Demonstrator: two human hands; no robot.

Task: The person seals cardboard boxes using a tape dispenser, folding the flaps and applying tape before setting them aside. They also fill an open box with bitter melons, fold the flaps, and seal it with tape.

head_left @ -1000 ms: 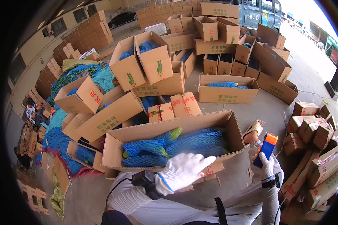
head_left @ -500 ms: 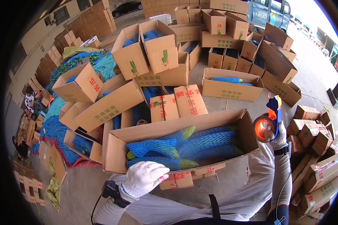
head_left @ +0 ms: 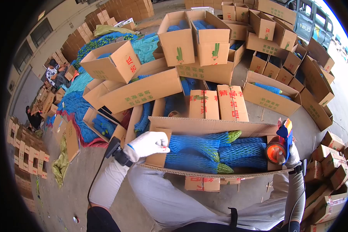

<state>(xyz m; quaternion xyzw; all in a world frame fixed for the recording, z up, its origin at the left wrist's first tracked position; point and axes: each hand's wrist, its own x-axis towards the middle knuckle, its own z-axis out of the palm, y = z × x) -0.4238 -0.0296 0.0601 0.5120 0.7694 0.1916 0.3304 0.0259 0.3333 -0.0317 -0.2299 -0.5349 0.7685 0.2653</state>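
A long open cardboard box [head_left: 212,125] lies across my lap, holding several green vegetables in blue net sleeves [head_left: 197,150]. At its left end, my left hand [head_left: 147,146], in a white glove, has its fingers pressed together on the small end flap [head_left: 158,156], which is folded inward. My right hand [head_left: 292,154], also gloved, is wrapped round a blue and orange tape dispenser [head_left: 285,135]. The dispenser's orange roll sits over the box's right end, beside the folded flap there.
Two taped boxes [head_left: 232,102] stand just beyond the open box. Open boxes with netted vegetables [head_left: 143,91] crowd the far side. Stacked boxes [head_left: 332,166] are on the right. Two people [head_left: 55,73] sit at far left near blue netting. A van [head_left: 309,23] is at back right.
The view has turned left. My left hand has moved from the box's near edge to its left end, where the flap is now folded in. The tape dispenser has come over the right end.
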